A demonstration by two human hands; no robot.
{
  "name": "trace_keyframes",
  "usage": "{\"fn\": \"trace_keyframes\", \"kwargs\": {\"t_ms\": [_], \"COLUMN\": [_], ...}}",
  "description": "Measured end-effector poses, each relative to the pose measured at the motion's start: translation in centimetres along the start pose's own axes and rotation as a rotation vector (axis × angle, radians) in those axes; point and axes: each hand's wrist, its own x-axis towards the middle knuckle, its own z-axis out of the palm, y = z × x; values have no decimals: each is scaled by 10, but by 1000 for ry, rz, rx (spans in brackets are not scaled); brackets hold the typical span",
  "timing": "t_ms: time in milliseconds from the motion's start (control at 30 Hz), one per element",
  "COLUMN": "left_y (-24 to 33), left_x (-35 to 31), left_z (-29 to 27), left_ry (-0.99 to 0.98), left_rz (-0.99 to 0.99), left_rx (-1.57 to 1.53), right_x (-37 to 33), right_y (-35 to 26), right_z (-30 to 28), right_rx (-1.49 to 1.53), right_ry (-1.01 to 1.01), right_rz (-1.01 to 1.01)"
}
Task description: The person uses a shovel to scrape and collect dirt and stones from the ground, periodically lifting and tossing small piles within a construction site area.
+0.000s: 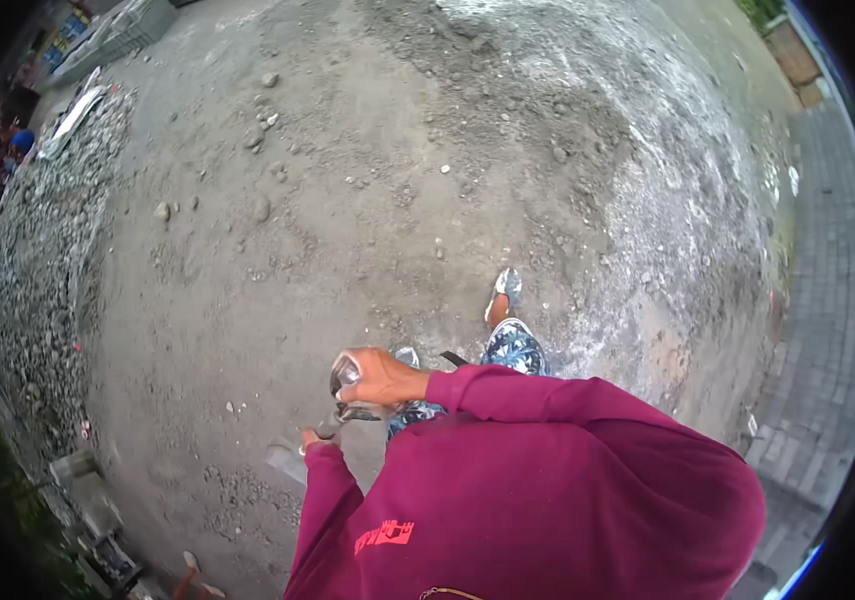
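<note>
My right hand point(386, 377) is closed round a rounded, shiny greyish thing point(347, 372), held in front of my body above the bare ground. A darker rim or edge shows beneath my fingers, but its kind is unclear. Lower and to the left, my left hand point(314, 438) is partly hidden by its maroon sleeve. A pale, flat, blade-like piece point(288, 461) shows blurred beside the left fingers. How that hand meets it cannot be made out. My blue patterned shorts and one dusty shoe point(510, 287) show beyond the right forearm.
Grey gravel point(38, 260) is heaped along the left, with a long whitish sheet point(73, 122) on it. Loose stones dot the dirt ground point(248, 250). Whitish powdery material point(683, 190) spreads at the right, beside block paving point(821, 300). Another person's foot point(191, 562) shows at lower left.
</note>
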Motion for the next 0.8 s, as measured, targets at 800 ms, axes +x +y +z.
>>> {"fn": "trace_keyframes", "kwargs": {"t_ms": [800], "left_y": [-720], "left_x": [-415], "left_z": [568], "left_ry": [-882], "left_rz": [-205], "left_rx": [1630], "right_x": [-344], "right_y": [239], "right_z": [-362], "right_rx": [1985], "right_ry": [1947], "right_rz": [-279]}}
